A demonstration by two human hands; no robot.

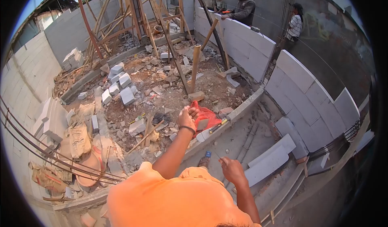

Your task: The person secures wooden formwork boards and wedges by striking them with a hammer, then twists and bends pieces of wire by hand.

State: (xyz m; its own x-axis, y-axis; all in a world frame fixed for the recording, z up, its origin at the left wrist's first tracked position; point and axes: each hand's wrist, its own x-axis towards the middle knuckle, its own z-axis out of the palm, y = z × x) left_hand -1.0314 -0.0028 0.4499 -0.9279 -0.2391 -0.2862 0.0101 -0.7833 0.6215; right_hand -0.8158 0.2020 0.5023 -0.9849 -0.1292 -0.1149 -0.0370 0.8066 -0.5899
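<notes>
My left hand (pixel 188 117) is stretched forward over the rubble, its fingers curled together; what they hold, if anything, is too small to make out. Just beyond and right of it lies a red plastic bag (pixel 207 118) on the low concrete edge (pixel 242 108). Lower right, my right hand (pixel 232 171) is closed in a pinch, with a thin line, like string or wire, showing at its fingertips. A blue-labelled bottle (pixel 207 154) is on the grey floor between my arms. Pale flat blocks (pixel 270 160) lie right of my right hand.
Wooden props (pixel 195 67) stand in rubble ahead. Loose white blocks (pixel 125 80) lie left of centre. Bent rebar (pixel 52 150) crosses the left side. Block walls (pixel 311 101) rise at right, with a person in a green head covering (pixel 243 9) and two others behind.
</notes>
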